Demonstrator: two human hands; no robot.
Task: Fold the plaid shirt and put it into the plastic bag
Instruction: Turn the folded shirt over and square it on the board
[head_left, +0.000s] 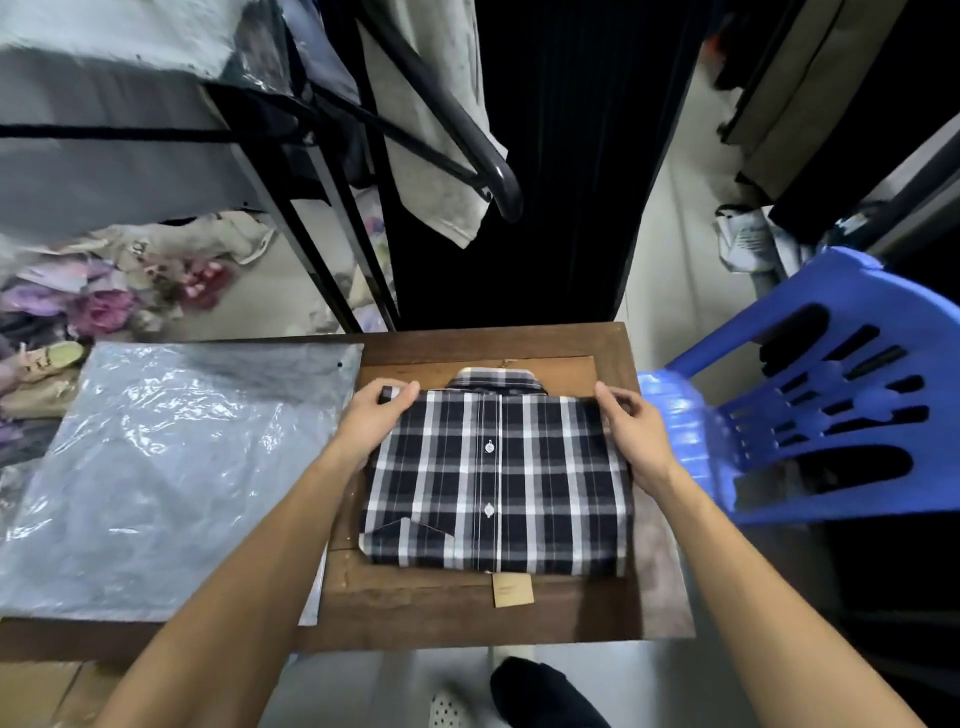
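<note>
The plaid shirt (498, 478), dark navy with white checks, lies folded into a neat rectangle on the brown wooden table (467, 613), collar at the far side, button placket up. A tan paper tag (512, 590) sticks out from its near edge. My left hand (376, 415) grips the shirt's far left corner, thumb on top. My right hand (631, 426) pinches the far right corner. The clear plastic bag (166, 467) lies flat on the table to the left of the shirt, its right edge close to my left forearm.
A blue plastic chair (810, 415) stands close on the right of the table. A black metal rack (363, 156) with hanging clothes rises behind the table. Piled garments (104, 296) lie on the floor at far left. A cardboard box (41, 691) sits at lower left.
</note>
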